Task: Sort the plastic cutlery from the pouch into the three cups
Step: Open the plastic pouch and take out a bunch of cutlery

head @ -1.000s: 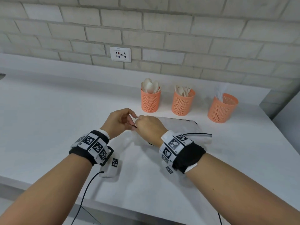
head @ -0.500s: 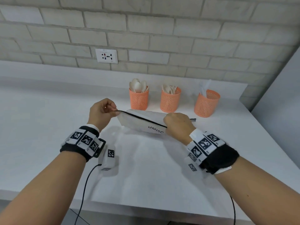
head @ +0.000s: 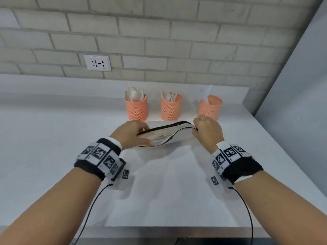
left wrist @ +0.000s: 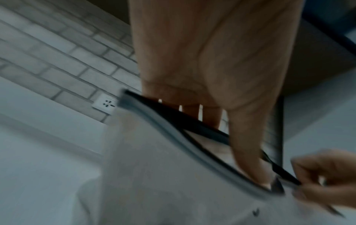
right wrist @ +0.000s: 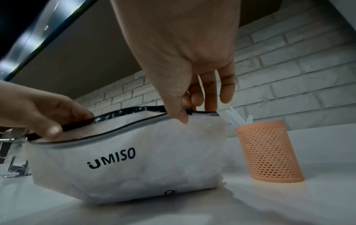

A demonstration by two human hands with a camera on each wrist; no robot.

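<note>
A white pouch [head: 178,137] marked UMISO [right wrist: 134,159] stands on the counter, its black zip drawn open. Pale cutlery [head: 159,135] shows inside its mouth. My left hand [head: 145,135] holds the left end of the mouth, thumb in the opening and fingers behind the far lip [left wrist: 192,112]. My right hand [head: 195,129] pinches the zip pull at the right end [right wrist: 189,111]. Behind the pouch stand three orange mesh cups: spoons [head: 136,108], forks [head: 170,107], knives [head: 209,107].
The white counter [head: 53,147] runs to a brick wall with a socket [head: 97,63]. A grey panel [head: 300,103] closes off the right side. Cables hang from both wrist bands over the front edge [head: 159,228].
My right hand has pulled the zip from the pouch's middle to its right end, so the mouth now gapes. My left hand has shifted from pinching the left corner into the opening.
</note>
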